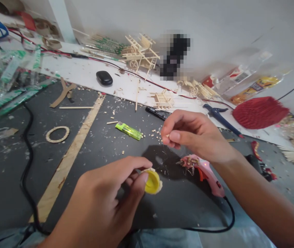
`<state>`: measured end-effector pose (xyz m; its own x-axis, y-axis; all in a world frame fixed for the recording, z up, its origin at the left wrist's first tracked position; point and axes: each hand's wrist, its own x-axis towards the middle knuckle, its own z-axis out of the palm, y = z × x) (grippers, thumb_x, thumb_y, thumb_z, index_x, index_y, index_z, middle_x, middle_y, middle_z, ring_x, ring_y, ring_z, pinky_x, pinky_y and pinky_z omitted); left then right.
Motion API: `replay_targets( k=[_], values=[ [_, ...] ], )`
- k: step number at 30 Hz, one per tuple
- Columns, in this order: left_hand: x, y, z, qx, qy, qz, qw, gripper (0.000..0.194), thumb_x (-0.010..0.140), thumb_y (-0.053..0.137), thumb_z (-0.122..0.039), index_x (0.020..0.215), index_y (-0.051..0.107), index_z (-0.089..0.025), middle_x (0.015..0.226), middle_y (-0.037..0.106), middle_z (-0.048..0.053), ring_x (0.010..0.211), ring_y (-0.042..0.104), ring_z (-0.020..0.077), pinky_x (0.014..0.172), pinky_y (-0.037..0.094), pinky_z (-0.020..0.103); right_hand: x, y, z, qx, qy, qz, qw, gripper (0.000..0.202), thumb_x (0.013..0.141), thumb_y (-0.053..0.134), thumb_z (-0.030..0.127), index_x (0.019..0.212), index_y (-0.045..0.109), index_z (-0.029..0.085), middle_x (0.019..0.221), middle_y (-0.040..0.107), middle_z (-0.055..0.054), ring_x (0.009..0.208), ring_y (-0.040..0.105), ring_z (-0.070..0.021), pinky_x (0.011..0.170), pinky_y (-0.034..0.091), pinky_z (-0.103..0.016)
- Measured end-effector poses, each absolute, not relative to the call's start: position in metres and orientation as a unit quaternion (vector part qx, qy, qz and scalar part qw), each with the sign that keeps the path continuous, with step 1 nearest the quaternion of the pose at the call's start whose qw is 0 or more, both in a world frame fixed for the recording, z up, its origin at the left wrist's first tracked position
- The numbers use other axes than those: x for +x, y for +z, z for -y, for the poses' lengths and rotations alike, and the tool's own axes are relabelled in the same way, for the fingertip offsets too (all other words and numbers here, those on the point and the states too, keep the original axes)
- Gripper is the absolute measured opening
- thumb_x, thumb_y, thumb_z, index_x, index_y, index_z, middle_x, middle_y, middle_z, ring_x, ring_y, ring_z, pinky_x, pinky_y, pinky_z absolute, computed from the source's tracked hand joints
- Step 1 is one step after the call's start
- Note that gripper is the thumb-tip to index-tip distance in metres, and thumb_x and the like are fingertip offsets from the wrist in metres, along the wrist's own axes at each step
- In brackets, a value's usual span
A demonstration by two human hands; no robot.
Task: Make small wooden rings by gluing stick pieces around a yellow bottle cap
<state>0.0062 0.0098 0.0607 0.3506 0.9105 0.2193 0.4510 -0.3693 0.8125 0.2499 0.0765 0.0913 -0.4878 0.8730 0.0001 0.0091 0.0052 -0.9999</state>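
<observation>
Between the thumb and fingers of my left hand [115,189] is a round yellow cap [152,182], tilted, with pale bits of wood along part of its rim. My right hand [188,134] hangs above the table, thumb and fingertips pinched on a tiny pale piece of wood [168,135]. Below that hand lies a pink glue gun [211,177], its nozzle crusted with residue and pointing left. A green lighter [128,131] rests beyond my left hand, with small wood chips scattered around it. Farther left, a ring of small wood pieces [57,134] lies flat.
Stick models [141,51] stand at the back, with a smaller one [162,100] nearer. A black marker [155,113], a black mouse [104,78] and a red bristled object [260,112] lie about. A black cable [28,144] runs down the left; plastic wrapping [9,72] is heaped there.
</observation>
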Motion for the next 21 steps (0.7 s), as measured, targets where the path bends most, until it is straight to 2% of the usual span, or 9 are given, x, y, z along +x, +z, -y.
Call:
replay_targets(
  k=[5,8,13,17,21],
  values=[
    [0.007,0.063,-0.011,0.735,0.374,-0.464,0.324,0.018,0.098,0.060,-0.033,0.094,0.078,-0.034,0.077,0.084,-0.014,0.057,0.079,0.0102,0.057,0.062,0.012,0.247,0.096,-0.063,-0.352,0.612,0.564,0.429,0.011,0.088,0.091,0.018,0.089,0.083,0.025,0.081,0.082,0.000,0.066,0.071,-0.0108,0.055,0.056,-0.019],
    [0.008,0.064,-0.012,0.738,0.374,-0.463,0.318,0.018,0.098,0.062,-0.033,0.095,0.079,-0.034,0.079,0.085,-0.012,0.061,0.081,0.0113,0.058,0.062,0.012,0.245,0.100,-0.058,-0.367,0.586,0.562,0.454,0.014,0.087,0.092,0.016,0.093,0.085,0.028,0.079,0.082,0.001,0.068,0.075,-0.0119,0.056,0.060,-0.019],
    [0.008,0.063,-0.012,0.732,0.373,-0.463,0.332,0.019,0.099,0.059,-0.034,0.095,0.078,-0.036,0.077,0.084,-0.013,0.059,0.080,0.0113,0.054,0.061,0.012,0.246,0.099,-0.054,-0.398,0.557,0.576,0.447,0.016,0.089,0.090,0.017,0.097,0.089,0.031,0.087,0.085,0.002,0.074,0.078,-0.0086,0.066,0.063,-0.013],
    [0.007,0.060,-0.013,0.741,0.367,-0.461,0.324,0.017,0.099,0.062,-0.036,0.099,0.078,-0.037,0.078,0.083,-0.013,0.059,0.078,0.0096,0.056,0.060,0.010,0.245,0.099,-0.053,-0.392,0.561,0.583,0.438,0.014,0.089,0.090,0.016,0.096,0.090,0.029,0.088,0.086,0.000,0.074,0.079,-0.0112,0.062,0.064,-0.016],
    [0.006,0.059,-0.014,0.744,0.371,-0.461,0.310,0.020,0.100,0.058,-0.031,0.098,0.077,-0.037,0.078,0.082,-0.015,0.057,0.077,0.0075,0.057,0.059,0.009,0.242,0.101,-0.052,-0.377,0.589,0.558,0.447,0.017,0.090,0.088,0.011,0.094,0.087,0.027,0.087,0.085,0.001,0.078,0.081,-0.0118,0.059,0.062,-0.015]
  ],
)
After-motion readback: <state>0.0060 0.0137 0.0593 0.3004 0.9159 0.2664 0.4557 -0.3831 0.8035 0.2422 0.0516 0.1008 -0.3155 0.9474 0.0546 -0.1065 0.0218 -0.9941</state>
